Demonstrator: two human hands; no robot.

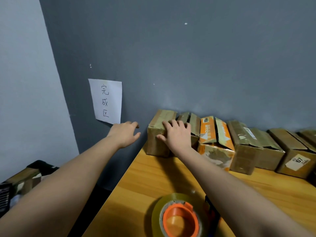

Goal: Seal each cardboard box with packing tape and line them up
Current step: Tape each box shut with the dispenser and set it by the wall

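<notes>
End box [159, 132]: leftmost in row along wall, beside orange box [214, 142]. Right hand [177, 135] flat on top, fingers spread; left hand [125, 133] open, empty. Advised: square flush against neighbour.

A row of cardboard boxes [239, 142] lines the wall on a wooden table [153, 177]. The right hand [177, 135] rests spread on the leftmost box [156, 134] — the left hand [125, 133] hovers beside it, apparently not touching. A tape roll [177, 218] lies nearer; a paper sign [106, 100] hangs on the wall.
</notes>
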